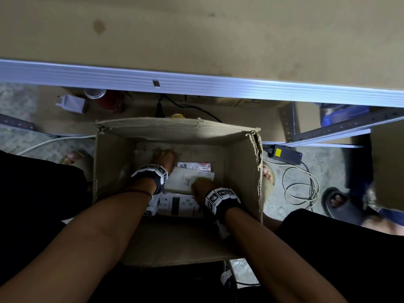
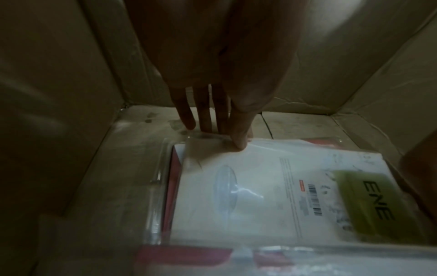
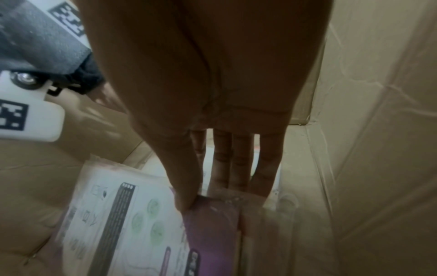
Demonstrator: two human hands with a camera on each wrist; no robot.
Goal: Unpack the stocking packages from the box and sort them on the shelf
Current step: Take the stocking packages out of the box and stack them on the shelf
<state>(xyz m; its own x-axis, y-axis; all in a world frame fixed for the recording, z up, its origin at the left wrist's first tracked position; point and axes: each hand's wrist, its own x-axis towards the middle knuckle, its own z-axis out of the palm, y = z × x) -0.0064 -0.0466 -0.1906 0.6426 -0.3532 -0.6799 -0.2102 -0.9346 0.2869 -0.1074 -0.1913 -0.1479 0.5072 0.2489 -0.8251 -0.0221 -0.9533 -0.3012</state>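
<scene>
An open cardboard box (image 1: 242, 171) stands on the floor, both hands deep inside it. My left hand (image 1: 164, 158) reaches the far side. Its thumb (image 2: 241, 140) lies on the clear-wrapped corner of a white stocking package (image 2: 248, 186) with a green label, its fingers (image 2: 204, 119) at the package's far edge, pinching the wrap. A red-edged package (image 1: 194, 166) lies under it. My right hand (image 1: 202, 186) pinches the far right edge of a chart-printed package (image 3: 123, 224) with a purple panel, thumb (image 3: 185, 201) on top. The brown shelf board (image 1: 196, 40) is above the box.
The shelf's metal front rail (image 1: 218, 85) runs across just beyond the box. A black power adapter (image 1: 284, 154) and coiled cables (image 1: 299, 186) lie right of the box. A white plug (image 1: 72, 103) and red can (image 1: 105, 99) sit back left. A sandalled foot (image 1: 341, 202) stands at right.
</scene>
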